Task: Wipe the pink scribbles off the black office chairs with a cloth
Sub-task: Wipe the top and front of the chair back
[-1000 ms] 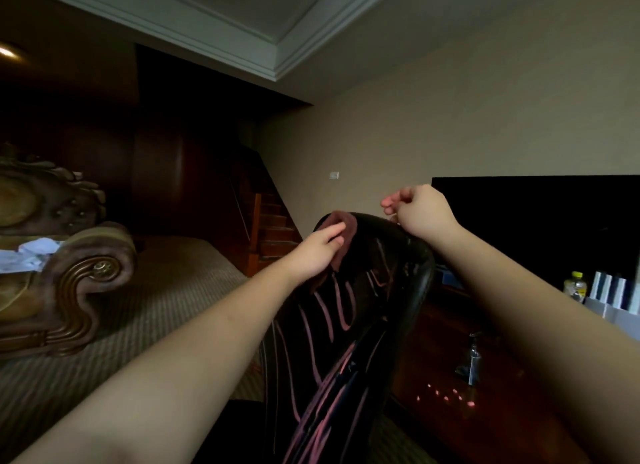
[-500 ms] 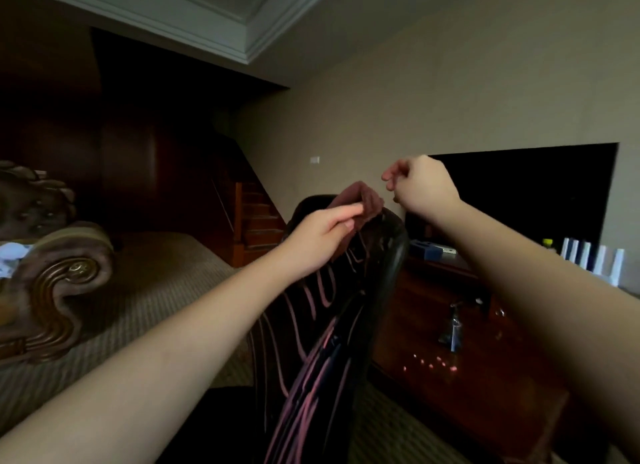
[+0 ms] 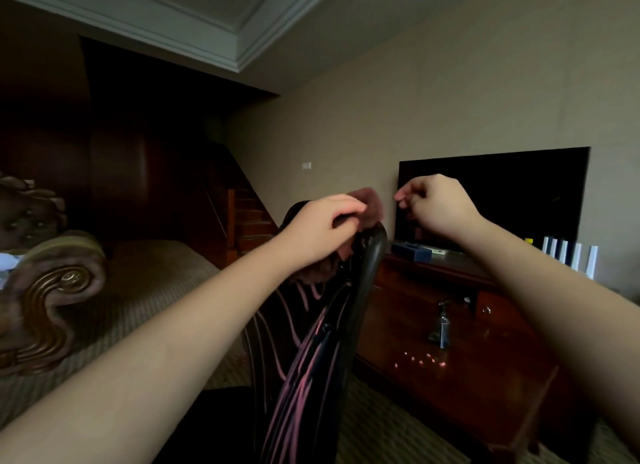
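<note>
Closest to the camera, two bare forearms reach forward from the bottom corners, one on each side of a black office chair [image 3: 360, 290] seen from behind its backrest. Pink scribbles [image 3: 301, 366] run in long loops and streaks down the glossy back, thickest toward the bottom. At the top edge of the backrest the left hand [image 3: 318, 231] curls its fingers over a dusky pink cloth [image 3: 372, 203], gripping it against the rim; part of the cloth bunches above the fingertips and part hangs ruffled below the palm. Just to the right of it, apart from both chair and cloth, the right hand [image 3: 436, 207] hangs in the air with its fingers curled in and thumb against them, and nothing shows in its grasp. Beyond the chair on the right stands a dark reddish wooden cabinet [image 3: 467, 377], with a small blue box [image 3: 412, 249] and a row of white upright pieces [image 3: 571, 255] on top (what they are is unclear). A black television [image 3: 502, 193] sits above it against the beige wall. On the left a sofa's carved scrolled armrest [image 3: 52, 290] shows, and far back a wooden staircase [image 3: 249, 217] climbs into shadow.
</note>
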A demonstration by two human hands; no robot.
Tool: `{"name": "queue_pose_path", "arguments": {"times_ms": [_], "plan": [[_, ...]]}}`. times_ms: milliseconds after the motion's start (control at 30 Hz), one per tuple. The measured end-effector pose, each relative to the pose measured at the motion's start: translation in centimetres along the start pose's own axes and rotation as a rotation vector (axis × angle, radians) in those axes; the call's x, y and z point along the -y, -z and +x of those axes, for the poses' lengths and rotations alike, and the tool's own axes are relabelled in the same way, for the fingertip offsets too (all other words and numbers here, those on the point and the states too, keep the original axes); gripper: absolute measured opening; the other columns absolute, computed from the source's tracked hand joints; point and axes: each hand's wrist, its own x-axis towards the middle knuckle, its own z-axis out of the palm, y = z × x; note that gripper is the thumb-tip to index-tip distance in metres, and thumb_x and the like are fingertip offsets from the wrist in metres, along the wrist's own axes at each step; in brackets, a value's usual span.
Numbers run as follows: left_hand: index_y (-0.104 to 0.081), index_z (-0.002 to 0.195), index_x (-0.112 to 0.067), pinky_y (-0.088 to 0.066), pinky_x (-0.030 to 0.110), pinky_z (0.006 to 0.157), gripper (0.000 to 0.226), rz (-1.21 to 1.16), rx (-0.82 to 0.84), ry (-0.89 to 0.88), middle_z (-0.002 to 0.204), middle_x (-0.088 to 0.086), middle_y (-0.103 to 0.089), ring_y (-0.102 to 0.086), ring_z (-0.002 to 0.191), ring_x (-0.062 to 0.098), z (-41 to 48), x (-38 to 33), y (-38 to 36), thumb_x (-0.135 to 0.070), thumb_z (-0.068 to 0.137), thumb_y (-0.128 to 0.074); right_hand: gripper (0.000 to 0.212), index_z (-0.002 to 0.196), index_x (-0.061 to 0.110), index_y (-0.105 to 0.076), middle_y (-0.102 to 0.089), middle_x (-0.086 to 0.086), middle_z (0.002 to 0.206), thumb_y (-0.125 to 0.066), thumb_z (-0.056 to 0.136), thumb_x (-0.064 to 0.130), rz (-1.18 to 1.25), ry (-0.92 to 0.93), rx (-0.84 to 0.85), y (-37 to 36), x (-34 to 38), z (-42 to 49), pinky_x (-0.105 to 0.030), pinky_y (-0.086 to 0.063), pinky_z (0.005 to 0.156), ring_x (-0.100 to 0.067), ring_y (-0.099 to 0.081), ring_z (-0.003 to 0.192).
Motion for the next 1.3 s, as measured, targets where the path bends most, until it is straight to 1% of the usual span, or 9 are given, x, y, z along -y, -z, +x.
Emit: {"name": "queue_pose_path", "arguments": {"times_ms": [133, 333, 533, 667, 767, 867, 1067, 1167, 1300], "plan": [[-0.062, 0.121, -0.005, -0.029, 0.014, 0.095, 0.030, 0.040, 0.026, 0.172, 0.123, 0.005, -0.060, -0.053, 0.119, 0.021, 0.8, 1.5, -0.2, -0.008, 0.091, -0.058, 0.029, 0.088, 0.020, -0.069, -0.069, 0.001, 0.089, -0.047, 0.090, 0.002, 0.018, 0.035, 0.013, 0.4, 0.1, -0.3, -0.036, -0.055, 0.077, -0.019, -0.063, 0.078], [-0.070, 0.103, -0.009, -0.038, 0.022, 0.093, 0.024, 0.007, 0.053, -0.188, 0.103, -0.007, -0.060, -0.056, 0.100, 0.014, 0.0, -2.1, -0.5, -0.017, 0.084, -0.058, 0.031, 0.089, 0.021, -0.069, -0.062, 0.011, 0.070, -0.046, 0.089, 0.001, -0.011, 0.068, 0.017, 0.6, 0.0, -0.6, -0.020, -0.040, 0.060, 0.004, -0.049, 0.054], [-0.053, 0.117, -0.020, -0.039, 0.014, 0.070, 0.038, -0.151, 0.065, 0.201, 0.084, -0.014, -0.053, -0.050, 0.063, -0.006, -0.2, 0.7, 0.2, -0.009, 0.084, -0.068, 0.032, 0.088, 0.021, -0.070, -0.069, 0.006, 0.083, -0.046, 0.089, 0.000, 0.028, 0.104, 0.031, 0.1, -0.1, -1.3, -0.020, -0.042, 0.072, -0.011, -0.062, 0.077], [-0.067, 0.114, -0.023, -0.037, 0.010, 0.087, 0.035, -0.050, 0.019, 0.051, 0.103, -0.006, -0.056, -0.053, 0.095, 0.003, -1.1, -0.7, -0.5, -0.005, 0.085, -0.062, 0.031, 0.089, 0.022, -0.070, -0.069, 0.006, 0.085, -0.047, 0.089, 0.001, 0.030, 0.120, 0.018, 0.6, -0.5, -1.3, -0.021, -0.043, 0.071, -0.012, -0.064, 0.077], [-0.071, 0.110, -0.021, -0.030, 0.006, 0.097, 0.030, -0.045, -0.021, -0.070, 0.110, -0.002, -0.048, -0.047, 0.104, 0.001, -1.9, -2.3, -0.7, -0.005, 0.087, -0.061, 0.031, 0.087, 0.023, -0.069, -0.070, 0.006, 0.084, -0.048, 0.090, 0.001, 0.076, 0.108, 0.008, 0.1, -0.5, -1.2, -0.023, -0.045, 0.070, -0.014, -0.065, 0.078], [-0.072, 0.109, -0.024, -0.034, 0.006, 0.091, 0.031, -0.049, -0.048, -0.094, 0.103, -0.005, -0.056, -0.052, 0.098, 0.000, -2.4, -2.3, -0.8, -0.005, 0.086, -0.064, 0.032, 0.086, 0.023, -0.069, -0.072, 0.004, 0.086, -0.047, 0.090, 0.001, 0.114, 0.108, 0.015, -1.1, -0.1, -1.4, -0.027, -0.050, 0.076, -0.016, -0.067, 0.080], [-0.063, 0.096, -0.026, -0.047, 0.017, 0.070, 0.028, -0.171, -0.148, 0.235, 0.082, -0.007, -0.065, -0.059, 0.068, -0.002, -1.7, 0.3, -1.5, -0.004, 0.080, -0.068, 0.031, 0.089, 0.022, -0.070, -0.071, 0.003, 0.089, -0.046, 0.089, 0.002, 0.112, 0.125, -0.002, -1.5, 1.1, -1.6, -0.034, -0.054, 0.081, -0.018, -0.067, 0.082], [-0.060, 0.091, -0.024, -0.040, 0.008, 0.074, 0.027, -0.133, -0.170, 0.117, 0.090, -0.010, -0.061, -0.057, 0.080, -0.004, -2.5, -1.5, -1.9, 0.000, 0.080, -0.065, 0.031, 0.092, 0.019, -0.071, -0.071, 0.004, 0.087, -0.046, 0.089, 0.002, 0.128, 0.133, -0.051, -1.0, 1.3, -1.4, -0.035, -0.053, 0.084, -0.017, -0.066, 0.081], [-0.067, 0.095, -0.021, -0.039, 0.010, 0.086, 0.024, -0.084, -0.116, -0.091, 0.099, -0.010, -0.059, -0.056, 0.095, 0.001, -5.1, -2.9, -1.5, -0.002, 0.080, -0.066, 0.031, 0.090, 0.019, -0.071, -0.070, 0.006, 0.084, -0.046, 0.089, 0.002, 0.178, 0.104, -0.063, -1.7, 1.6, -1.0, -0.038, -0.053, 0.085, -0.017, -0.066, 0.081]]}}
